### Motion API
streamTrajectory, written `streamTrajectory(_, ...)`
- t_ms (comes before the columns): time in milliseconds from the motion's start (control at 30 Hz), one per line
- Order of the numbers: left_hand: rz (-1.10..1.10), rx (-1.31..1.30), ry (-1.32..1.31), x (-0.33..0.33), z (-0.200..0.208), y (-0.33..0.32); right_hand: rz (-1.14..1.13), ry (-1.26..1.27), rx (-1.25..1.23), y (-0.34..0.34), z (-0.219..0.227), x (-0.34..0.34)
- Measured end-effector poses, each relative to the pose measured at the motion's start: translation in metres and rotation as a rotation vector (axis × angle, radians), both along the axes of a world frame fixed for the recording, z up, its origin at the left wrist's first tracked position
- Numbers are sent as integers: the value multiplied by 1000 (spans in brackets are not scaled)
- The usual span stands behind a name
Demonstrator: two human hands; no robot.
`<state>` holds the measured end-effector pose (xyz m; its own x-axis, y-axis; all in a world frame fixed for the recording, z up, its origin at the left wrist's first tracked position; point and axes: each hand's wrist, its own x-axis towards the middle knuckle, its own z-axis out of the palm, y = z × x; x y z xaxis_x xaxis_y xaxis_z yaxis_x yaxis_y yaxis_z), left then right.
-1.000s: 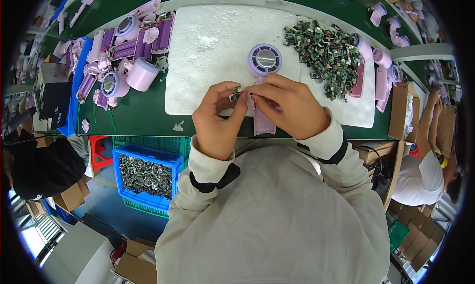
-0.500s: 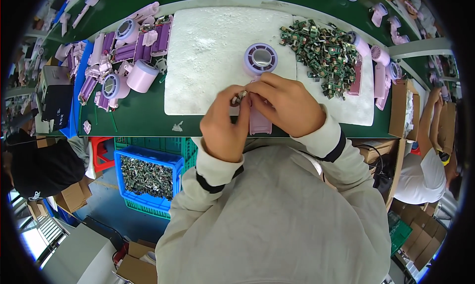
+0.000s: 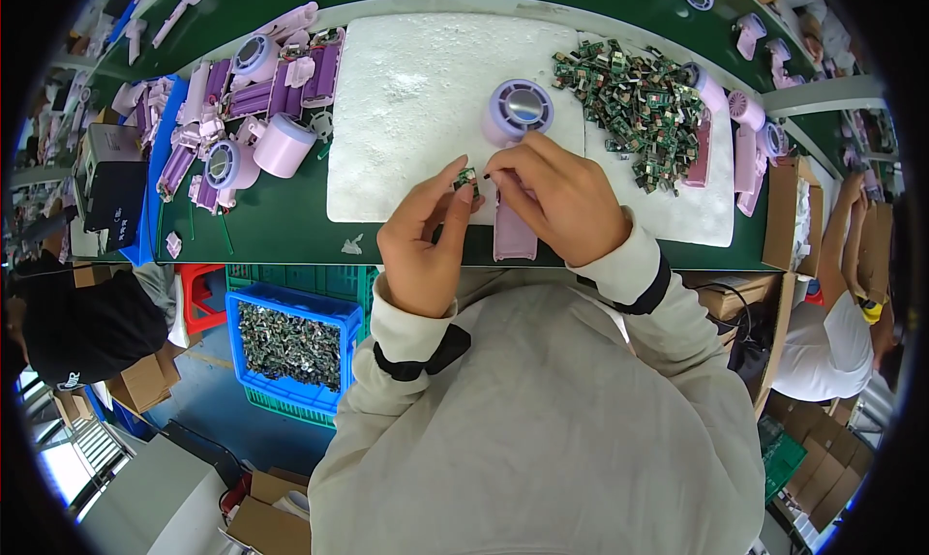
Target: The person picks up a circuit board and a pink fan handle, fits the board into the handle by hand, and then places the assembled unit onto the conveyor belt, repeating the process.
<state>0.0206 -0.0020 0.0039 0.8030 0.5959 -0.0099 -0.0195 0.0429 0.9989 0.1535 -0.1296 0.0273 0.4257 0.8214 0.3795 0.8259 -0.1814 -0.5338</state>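
Observation:
Between the thumb and fingers of my left hand (image 3: 426, 240) is a small green circuit board (image 3: 466, 179). My right hand (image 3: 561, 197) is pinched closed just right of the board, with a tiny dark bit at its fingertips that is too small to name. Under my right hand lies a lilac handheld fan, its round head (image 3: 519, 113) on the white foam sheet (image 3: 416, 100) and its pink handle piece (image 3: 514, 231) reaching toward the table's near edge. My fingers cover the part in between.
A heap of circuit boards (image 3: 639, 110) lies right of the fan. Lilac fan parts (image 3: 284, 147) and purple pieces crowd the left. Below the table edge, a blue bin (image 3: 290, 386) holds many boards. Other people sit at both sides; a cardboard box (image 3: 782, 216) stands at the right.
My hands have drawn slightly apart, and the green circuit board now shows in my left fingers. The left hand has shifted a little left.

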Motion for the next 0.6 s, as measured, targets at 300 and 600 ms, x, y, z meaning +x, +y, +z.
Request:
streamTrajectory(300,8,46,-97,3,1,-7,-33,310,67,-8,15,-4)
streamTrajectory(600,-133,148,-223,4,-7,7,-6,394,10,-14,19,1)
